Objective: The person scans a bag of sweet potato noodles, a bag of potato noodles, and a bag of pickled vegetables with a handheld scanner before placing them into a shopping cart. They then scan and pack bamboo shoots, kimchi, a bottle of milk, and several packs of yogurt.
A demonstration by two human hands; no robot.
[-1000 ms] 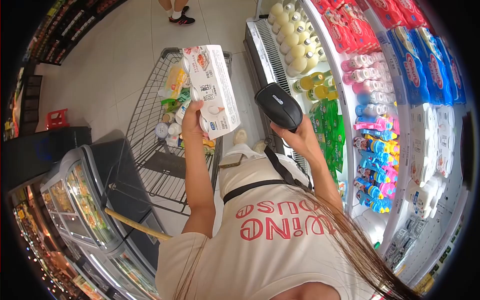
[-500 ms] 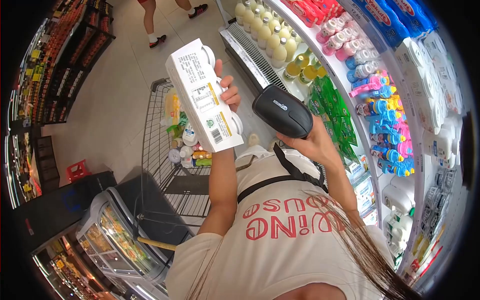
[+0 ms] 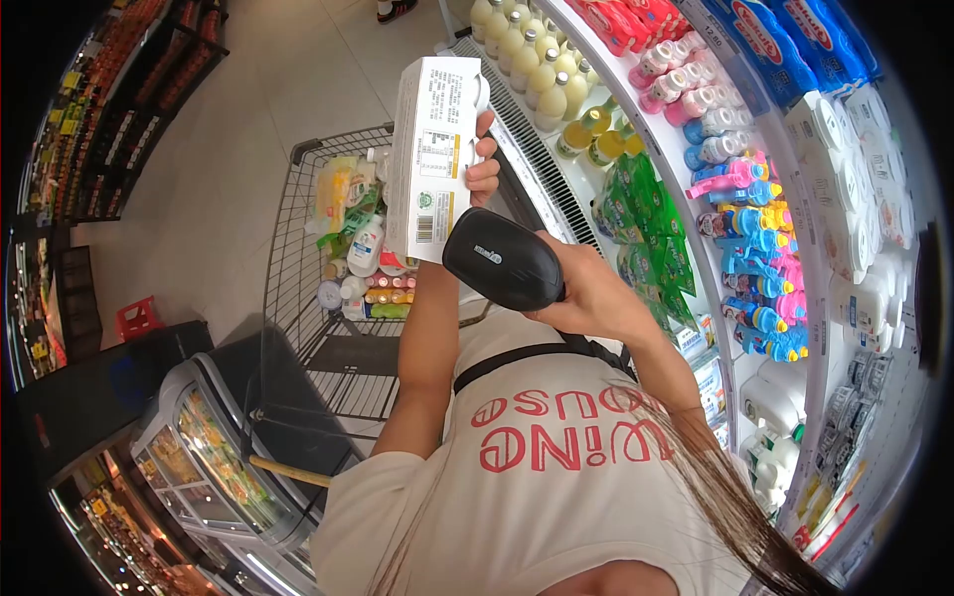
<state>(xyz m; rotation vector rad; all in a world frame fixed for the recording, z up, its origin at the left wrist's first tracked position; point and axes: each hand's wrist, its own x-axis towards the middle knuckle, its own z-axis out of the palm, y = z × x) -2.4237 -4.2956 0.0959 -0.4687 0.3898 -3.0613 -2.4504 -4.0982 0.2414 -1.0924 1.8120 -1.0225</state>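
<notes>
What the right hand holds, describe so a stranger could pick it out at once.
Start at the wire shopping cart beside the chilled drinks shelves. Just right of it, the right hand grips a handheld scanner pointed at the white carton in the left hand. It is black and rounded, unlike that flat carton.

white carton [image 3: 432,149] | upright, barcode side out | black scanner [image 3: 502,260] | just below, near barcode

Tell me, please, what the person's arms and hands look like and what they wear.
Both arms are bare below short cream T-shirt sleeves. The left hand and right hand wear no gloves; no watch, ring or bracelet shows.
</notes>
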